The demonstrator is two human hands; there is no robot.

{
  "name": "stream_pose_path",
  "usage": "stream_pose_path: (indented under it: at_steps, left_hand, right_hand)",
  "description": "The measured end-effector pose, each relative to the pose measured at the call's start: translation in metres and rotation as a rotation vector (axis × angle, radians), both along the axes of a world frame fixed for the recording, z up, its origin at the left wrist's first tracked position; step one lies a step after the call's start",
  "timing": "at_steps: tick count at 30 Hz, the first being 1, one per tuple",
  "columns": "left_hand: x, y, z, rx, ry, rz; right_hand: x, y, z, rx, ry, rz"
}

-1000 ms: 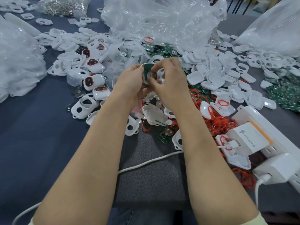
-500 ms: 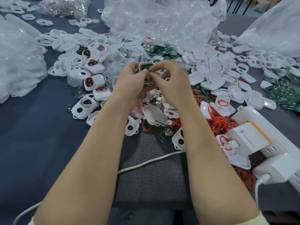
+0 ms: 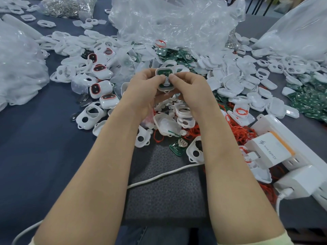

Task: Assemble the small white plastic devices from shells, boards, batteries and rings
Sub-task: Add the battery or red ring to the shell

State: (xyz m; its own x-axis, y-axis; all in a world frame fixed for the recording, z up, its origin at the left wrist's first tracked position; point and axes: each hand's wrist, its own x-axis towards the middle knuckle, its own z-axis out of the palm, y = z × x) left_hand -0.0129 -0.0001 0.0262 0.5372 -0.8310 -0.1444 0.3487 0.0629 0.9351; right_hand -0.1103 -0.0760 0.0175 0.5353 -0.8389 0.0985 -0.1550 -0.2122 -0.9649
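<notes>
Since the earlier frame, both hands have turned the shell (image 3: 165, 88) so that its open side faces the head camera, and the thumbs have come together on the green board (image 3: 163, 71). The left hand (image 3: 146, 92) and right hand (image 3: 190, 91) both grip the shell, above the heap of parts on the counter (image 3: 35, 147). To seat the board well, I think both thumbs should press evenly while the fingers support from behind. Those fingers are hidden. The thumbs cover the middle of the board, so I cannot tell whether a battery is in or whether the board sits fully.
</notes>
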Motion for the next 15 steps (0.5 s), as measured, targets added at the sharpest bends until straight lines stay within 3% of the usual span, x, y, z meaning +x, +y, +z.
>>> stream_pose_path:
  at_steps: [8, 15]
  left_hand:
    - [-0.0010, 0.0034, -0.0041, -0.022, -0.134, -0.036]
    - [-0.0029, 0.0003, -0.0040, -0.098, -0.066, -0.008]
  right_hand:
    - [0.0048, 0.0001, -0.0007, 0.026, 0.009, -0.005]
    - [0.0040, 0.0043, -0.0002, -0.018, -0.071, -0.035]
